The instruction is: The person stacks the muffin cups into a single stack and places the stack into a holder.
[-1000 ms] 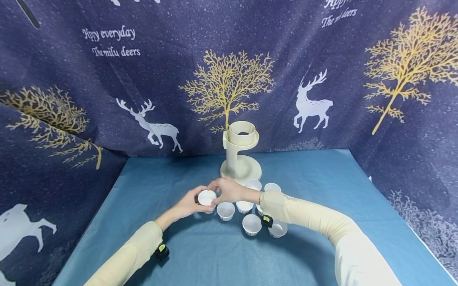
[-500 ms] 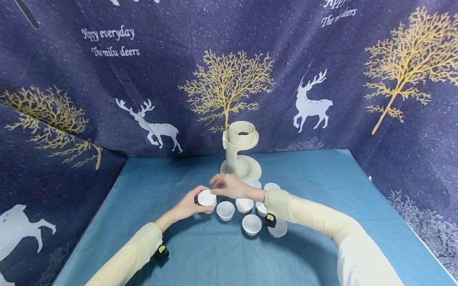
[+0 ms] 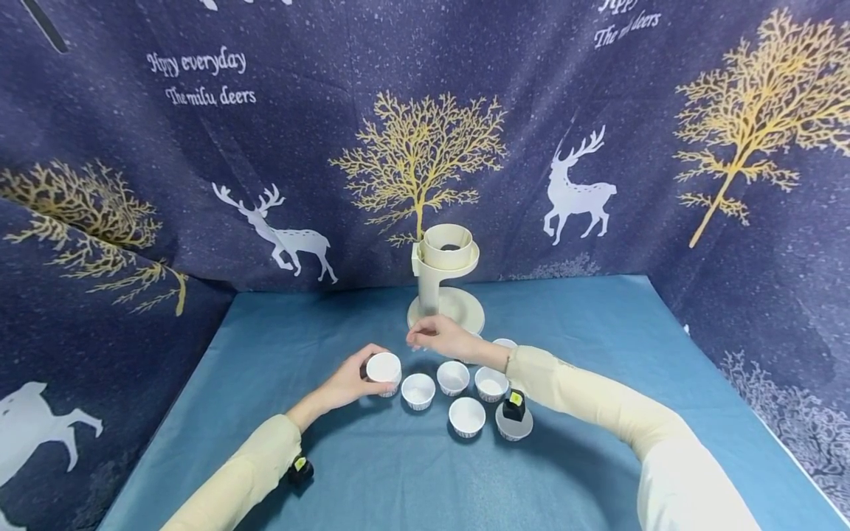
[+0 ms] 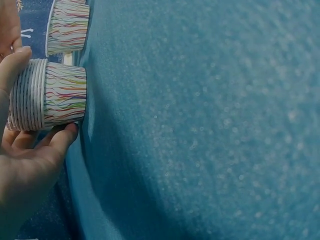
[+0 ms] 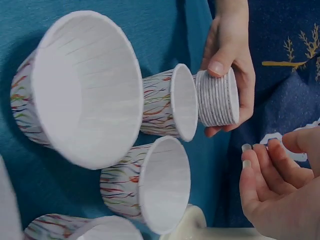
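Observation:
My left hand (image 3: pixel 352 380) grips a nested stack of paper baking cups (image 3: pixel 384 368), thumb on the near side and fingers behind. In the left wrist view the stack (image 4: pixel 52 95) shows many white rims and a wavy coloured-line pattern. My right hand (image 3: pixel 446 339) is in the air to the right of the stack, fingers loosely bent and holding nothing; the right wrist view shows its fingertips (image 5: pixel 247 164) apart from the stack. Single paper baking cups stand mouth up on the table, the closest to the stack being one cup (image 3: pixel 418 391) just to its right.
A cream stand (image 3: pixel 429 291) with a round base and a ring holding a cream funnel-like cup (image 3: pixel 448 248) is behind my hands. More single baking cups (image 3: pixel 467 417) stand under and around my right forearm. Blue cloth (image 3: pixel 372 472) covers the table; a patterned curtain (image 3: pixel 299 147) hangs behind.
My right hand has left the stack's rim and moved right and slightly back, its fingers coming away from the cups. The left hand keeps its hold in the same place.

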{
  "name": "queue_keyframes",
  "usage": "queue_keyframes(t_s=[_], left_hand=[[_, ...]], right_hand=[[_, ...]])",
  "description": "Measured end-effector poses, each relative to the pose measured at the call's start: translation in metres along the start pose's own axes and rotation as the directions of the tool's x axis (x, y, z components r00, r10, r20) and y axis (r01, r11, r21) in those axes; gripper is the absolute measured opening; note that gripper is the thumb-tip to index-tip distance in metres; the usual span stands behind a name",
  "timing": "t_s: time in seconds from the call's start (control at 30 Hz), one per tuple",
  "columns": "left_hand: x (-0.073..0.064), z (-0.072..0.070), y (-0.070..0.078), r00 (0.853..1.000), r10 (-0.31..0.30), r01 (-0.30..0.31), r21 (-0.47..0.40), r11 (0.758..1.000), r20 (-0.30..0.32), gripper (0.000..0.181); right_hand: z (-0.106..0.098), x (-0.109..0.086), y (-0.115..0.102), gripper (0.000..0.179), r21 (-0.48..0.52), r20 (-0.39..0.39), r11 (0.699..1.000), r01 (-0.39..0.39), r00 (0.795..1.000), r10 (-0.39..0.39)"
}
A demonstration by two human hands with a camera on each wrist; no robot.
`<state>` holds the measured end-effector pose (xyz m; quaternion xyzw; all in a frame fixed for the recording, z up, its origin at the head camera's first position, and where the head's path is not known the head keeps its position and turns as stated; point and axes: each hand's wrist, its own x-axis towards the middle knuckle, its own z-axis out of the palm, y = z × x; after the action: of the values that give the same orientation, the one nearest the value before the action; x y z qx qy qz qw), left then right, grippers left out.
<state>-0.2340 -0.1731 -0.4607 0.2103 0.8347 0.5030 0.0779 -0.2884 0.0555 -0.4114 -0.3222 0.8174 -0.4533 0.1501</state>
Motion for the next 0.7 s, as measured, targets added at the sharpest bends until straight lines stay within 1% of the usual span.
queue_keyframes(t_s=[0.07,0.17,0.27,0.37,0.47,0.53,0.7], left_hand=[[0.002,0.001,-0.007,1.000,-0.013,0.013,-0.001,1.000,-0.006,0.052],[0.003,0.002,-0.014,1.000,-0.015,0.015,-0.002,1.000,-0.007,0.052],[0.004,0.001,-0.017,1.000,-0.010,0.010,-0.012,1.000,-0.002,0.052],[0.004,0.001,-0.017,1.000,-0.013,0.013,-0.016,1.000,0.001,0.051],[0.004,0.001,-0.013,1.000,-0.020,0.020,-0.024,1.000,-0.001,0.051],[0.002,0.000,-0.007,1.000,-0.019,0.019,-0.029,0.999,-0.001,0.050],[-0.004,-0.003,0.013,1.000,-0.014,0.014,-0.022,1.000,0.020,0.049]], right_hand=[[-0.001,-0.002,0.001,0.023,0.006,0.028,1.000,0.002,1.000,-0.002],[-0.001,-0.006,0.004,0.024,-0.033,0.065,0.999,0.024,0.998,-0.022],[-0.001,-0.009,0.006,0.025,-0.096,0.097,0.994,0.047,0.995,-0.038],[0.000,-0.012,0.009,0.031,-0.110,0.139,0.993,0.050,0.990,-0.035],[0.001,-0.015,0.011,0.041,-0.110,0.177,0.993,0.033,0.984,-0.013],[0.001,-0.017,0.010,0.047,-0.128,0.196,0.992,0.012,0.981,0.013],[0.004,-0.021,0.006,0.057,-0.211,0.219,0.978,-0.009,0.974,0.056]])
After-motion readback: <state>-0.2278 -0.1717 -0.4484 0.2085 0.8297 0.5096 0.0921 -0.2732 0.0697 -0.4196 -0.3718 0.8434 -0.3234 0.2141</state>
